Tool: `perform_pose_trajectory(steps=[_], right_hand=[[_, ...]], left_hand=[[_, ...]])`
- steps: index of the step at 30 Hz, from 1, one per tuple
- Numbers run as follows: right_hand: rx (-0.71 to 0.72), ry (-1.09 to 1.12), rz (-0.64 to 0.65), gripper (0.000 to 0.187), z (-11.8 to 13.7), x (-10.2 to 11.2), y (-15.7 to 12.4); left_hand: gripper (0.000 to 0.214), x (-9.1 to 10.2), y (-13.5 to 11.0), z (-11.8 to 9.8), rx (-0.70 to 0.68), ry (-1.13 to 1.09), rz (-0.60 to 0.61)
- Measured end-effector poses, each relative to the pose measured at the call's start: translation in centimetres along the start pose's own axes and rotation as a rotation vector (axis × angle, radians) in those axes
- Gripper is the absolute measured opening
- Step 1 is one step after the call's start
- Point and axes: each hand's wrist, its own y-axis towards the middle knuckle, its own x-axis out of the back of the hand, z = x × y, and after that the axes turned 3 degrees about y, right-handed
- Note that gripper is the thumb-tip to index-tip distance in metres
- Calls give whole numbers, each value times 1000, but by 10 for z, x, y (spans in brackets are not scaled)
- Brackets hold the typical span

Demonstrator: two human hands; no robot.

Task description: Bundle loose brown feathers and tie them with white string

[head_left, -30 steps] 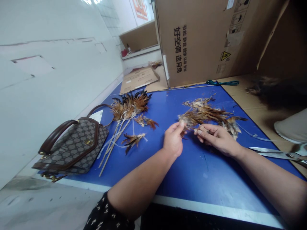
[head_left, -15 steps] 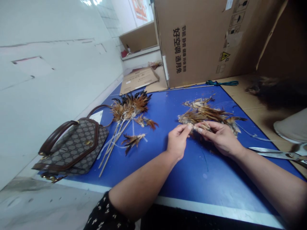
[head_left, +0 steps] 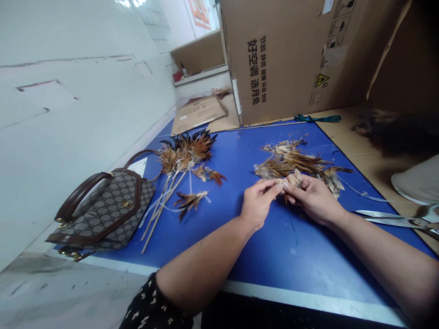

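Note:
My left hand [head_left: 258, 203] pinches the pale end of a small feather bunch [head_left: 294, 177] between thumb and fingers. Touching it from the other side, my right hand [head_left: 316, 196] is closed around the same bunch, whose lower part hides behind the fingers. Just behind both hands lies a loose pile of brown and tan feathers [head_left: 291, 161]. To the left, thin sticks [head_left: 160, 208] lie with fluffy brown and black feather heads [head_left: 187, 151] at their far ends. Two small feather tufts, one of them a dark tuft [head_left: 190, 202], rest near the sticks.
A patterned handbag [head_left: 109, 208] stands at the left of the blue table [head_left: 219, 256]. Open scissors [head_left: 408, 221] lie at the right edge, by my right forearm. A large cardboard box [head_left: 288, 59] rises at the back, with green cord [head_left: 318, 119] before it.
My hands have come together at the feather bunch. The left has shifted slightly right, and the bunch's pale part now stands up above my right fingers.

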Motion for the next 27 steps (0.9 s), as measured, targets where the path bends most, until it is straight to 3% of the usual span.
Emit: perform_pose_trajectory(steps=[5,13,17,27], right_hand=[[-1,-42,15,38,2,-4,-1],[-4,-74,-13,36,-1,5,0],[8,-98,-59,38,-3,4,1],[22,-14,-36,39,0,-3,0]], left_hand=[[30,-1,2,1,38,-58,-21],[34,11,14,1,37,-96,-267],[27,10,10,3,-29,0,-179],[23,3,2,1,-10,34,-9]])
